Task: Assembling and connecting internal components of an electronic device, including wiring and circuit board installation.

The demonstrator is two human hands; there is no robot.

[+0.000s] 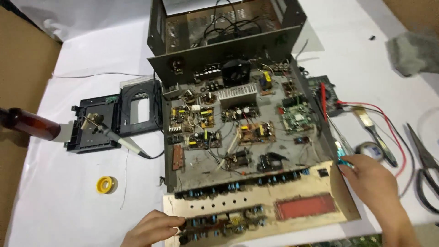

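Opened amplifier chassis (238, 123) sat mid-worktop (68, 201), its hinged front panel (260, 206) folded flat toward the near edge, long axis running left-right. Open white room lay left of the chassis, broken only by a yellow tape roll (104, 184) and a soldering iron (120, 140). Right side was crowded: multimeter (325, 95), brush (372, 130), scissors (425, 167). Left hand (153, 226) rested palm-down at the panel's lower left corner, fingers curled on it. Right hand (368, 176) reached in from the right, fingers pinching a slim teal-handled tool (340, 146) pointing away.
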